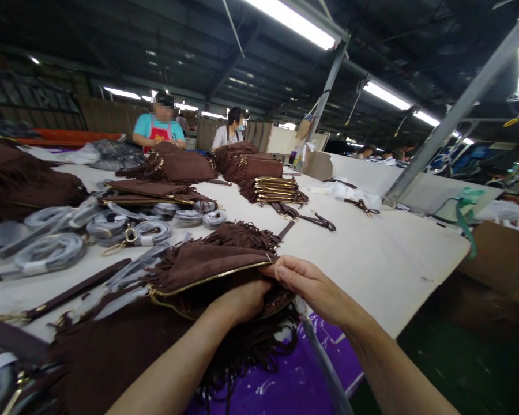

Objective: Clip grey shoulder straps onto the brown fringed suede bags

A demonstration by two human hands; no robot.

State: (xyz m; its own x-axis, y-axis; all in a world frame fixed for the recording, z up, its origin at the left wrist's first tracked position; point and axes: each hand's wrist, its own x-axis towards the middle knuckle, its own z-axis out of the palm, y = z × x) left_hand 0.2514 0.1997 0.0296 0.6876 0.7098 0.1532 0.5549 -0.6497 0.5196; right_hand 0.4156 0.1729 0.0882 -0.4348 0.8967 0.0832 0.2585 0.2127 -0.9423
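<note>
A brown fringed handbag (pixel 216 262) lies in front of me with its gold-toothed zipper open. My left hand (pixel 244 298) reaches inside the bag's mouth, and its fingertips are hidden by the bag. At the right end of the zipper, my right hand (pixel 300 278) is closed in a pinch on the bag's edge. Long brown fringe hangs below the bag, above a purple glossy sheet (pixel 268 383). Under my left forearm spreads another brown bag piece (pixel 99 351).
On the white table (pixel 384 265), wrapped coiled straps (pixel 49 253) lie to the left. Stacked brown bags (pixel 185 166) stand farther back, with loose dark straps (pixel 318 221) nearby. Two people (pixel 159 129) are across the table. A slanted metal post (pixel 454 109) rises at the right.
</note>
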